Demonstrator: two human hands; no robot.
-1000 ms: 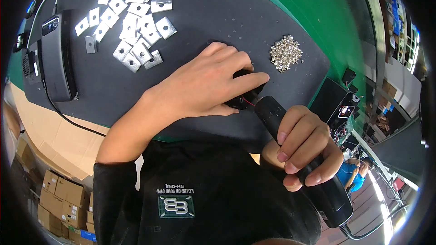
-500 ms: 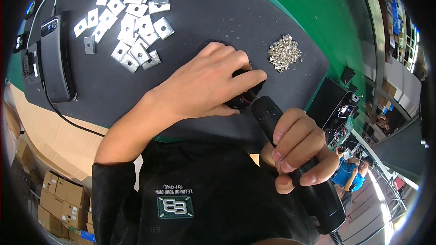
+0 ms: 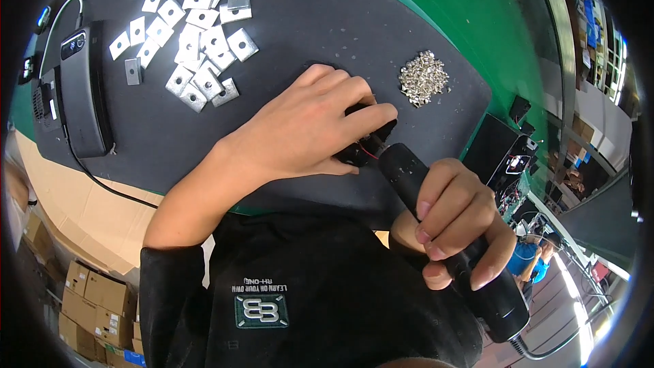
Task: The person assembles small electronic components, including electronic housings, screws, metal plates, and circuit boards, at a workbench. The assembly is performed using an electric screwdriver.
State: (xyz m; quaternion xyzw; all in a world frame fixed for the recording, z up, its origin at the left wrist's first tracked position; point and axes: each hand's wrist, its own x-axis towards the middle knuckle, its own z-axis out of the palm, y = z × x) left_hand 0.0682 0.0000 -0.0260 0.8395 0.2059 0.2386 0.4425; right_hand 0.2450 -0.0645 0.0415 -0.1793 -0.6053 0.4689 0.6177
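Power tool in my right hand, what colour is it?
The power tool is black, showing best in the head view.

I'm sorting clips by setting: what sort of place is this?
Probably a workshop: the right hand holds a corded tool, small metal parts lie piled on the table, and cardboard boxes stand stacked.
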